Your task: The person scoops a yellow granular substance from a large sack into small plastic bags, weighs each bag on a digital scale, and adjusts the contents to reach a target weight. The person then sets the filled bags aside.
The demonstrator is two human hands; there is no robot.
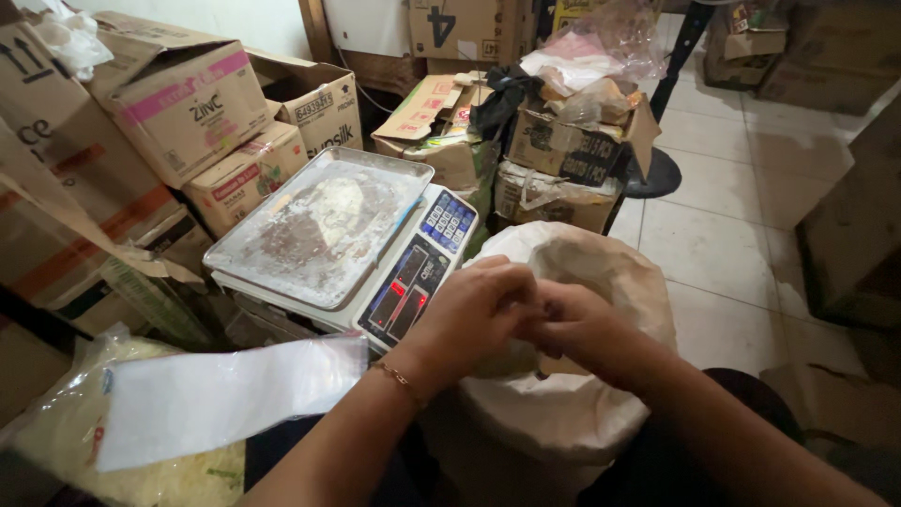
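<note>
Over the open mouth of the big white woven sack (pixel 572 413) between your knees, your left hand (pixel 474 314) and right hand (pixel 574 324) meet, fingers curled together and touching; whether they pinch anything, you cannot tell. Just left of your hands sits the digital scale (pixel 418 272) with its flour-dusted steel tray (pixel 319 225). Near your left forearm lies a clear plastic bag (pixel 225 394).
</note>
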